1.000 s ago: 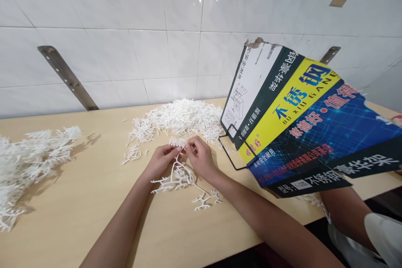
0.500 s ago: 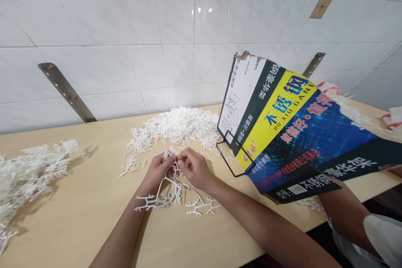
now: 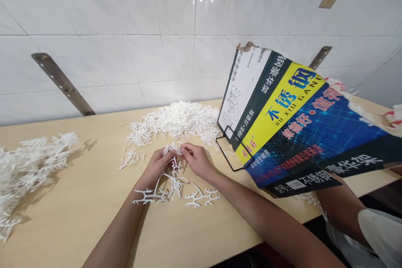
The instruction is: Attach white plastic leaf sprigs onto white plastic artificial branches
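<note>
A white branching plastic sprue (image 3: 176,184) hangs from my left hand (image 3: 159,163), its forked arms spreading over the table toward me. My left fingers are closed round its upper part, where small white pieces stick up. Pinched closed at the far end of those pieces is my right hand (image 3: 196,160), touching the sprue's top; the exact bit between its fingertips is too small to make out. Just beyond both hands lies a heap of small white plastic pieces (image 3: 182,119) against the wall.
A pile of white branching sprues (image 3: 31,176) lies at the left. At the right, a printed cardboard sheet (image 3: 282,125) leans in a black wire stand (image 3: 230,155). Behind it shows another person's arm (image 3: 341,205). Metal brackets (image 3: 64,83) are fixed to the tiled wall.
My right fingertips have closed together at the sprue's top, where they were more spread before. The camera view has shifted slightly. The left hand keeps its hold.
</note>
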Motion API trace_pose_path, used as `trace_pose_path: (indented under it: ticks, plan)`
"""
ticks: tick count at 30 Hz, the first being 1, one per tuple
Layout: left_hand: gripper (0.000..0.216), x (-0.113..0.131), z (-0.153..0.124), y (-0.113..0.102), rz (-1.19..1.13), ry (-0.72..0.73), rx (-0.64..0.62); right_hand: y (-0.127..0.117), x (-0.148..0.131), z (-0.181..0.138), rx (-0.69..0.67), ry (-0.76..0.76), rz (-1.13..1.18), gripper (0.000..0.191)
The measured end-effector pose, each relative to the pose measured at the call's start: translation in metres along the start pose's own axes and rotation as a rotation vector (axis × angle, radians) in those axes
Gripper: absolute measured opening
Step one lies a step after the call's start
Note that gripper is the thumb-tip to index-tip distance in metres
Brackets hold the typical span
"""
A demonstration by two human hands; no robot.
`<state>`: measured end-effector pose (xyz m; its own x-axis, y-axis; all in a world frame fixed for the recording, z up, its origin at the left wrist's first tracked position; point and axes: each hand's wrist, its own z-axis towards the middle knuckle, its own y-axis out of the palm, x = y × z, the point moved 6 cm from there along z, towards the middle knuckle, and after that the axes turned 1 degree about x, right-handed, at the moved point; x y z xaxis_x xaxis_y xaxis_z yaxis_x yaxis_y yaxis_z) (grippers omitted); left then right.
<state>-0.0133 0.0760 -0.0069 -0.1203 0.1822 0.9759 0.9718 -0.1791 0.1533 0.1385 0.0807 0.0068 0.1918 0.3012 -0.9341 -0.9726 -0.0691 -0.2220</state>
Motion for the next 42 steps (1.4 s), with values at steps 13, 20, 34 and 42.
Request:
trace_pose_path:
  ticks: [13,20,34,42]
  plan:
    - [0.042,0.010,-0.001,0.003,0.172,0.001,-0.035,0.003,0.006,0.000,-0.066,0.047,0.149,0.021]
    - [0.032,0.001,0.002,-0.002,-0.011,-0.009,0.053,0.006,0.009,0.005,-0.278,0.084,0.324,0.016]
    - [0.038,0.005,0.005,0.001,0.170,0.055,0.018,0.000,0.003,0.005,-0.021,0.037,0.087,0.023]
    - [0.029,0.007,-0.008,0.010,0.174,-0.050,-0.189,-0.003,0.017,0.012,-0.186,0.143,0.389,0.036]
